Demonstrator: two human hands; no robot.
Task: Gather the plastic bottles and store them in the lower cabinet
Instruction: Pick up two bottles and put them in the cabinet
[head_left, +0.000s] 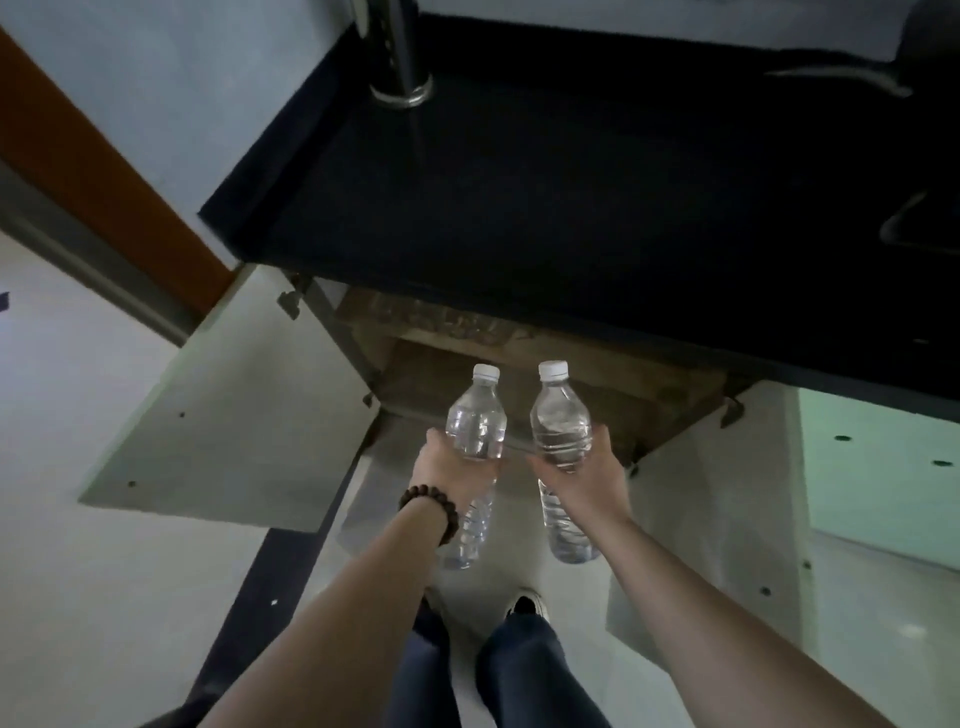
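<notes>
Two clear plastic bottles with white caps are held side by side, caps pointing toward the lower cabinet (519, 374). My left hand (452, 467), with a bead bracelet at the wrist, grips the left bottle (477, 421) around its middle. My right hand (587, 478) grips the right bottle (561, 421) the same way. Both bottles hang just in front of the cabinet's open mouth, below the dark countertop (571, 208). Inside the cabinet I see a brown wooden floor and faint clear shapes at the back, too dim to tell apart.
The left cabinet door (223, 415) and the right cabinet door (727, 493) both stand wide open on either side of my arms. A chrome faucet base (400, 88) rises from the countertop. My legs and a shoe (527, 605) stand on the pale floor.
</notes>
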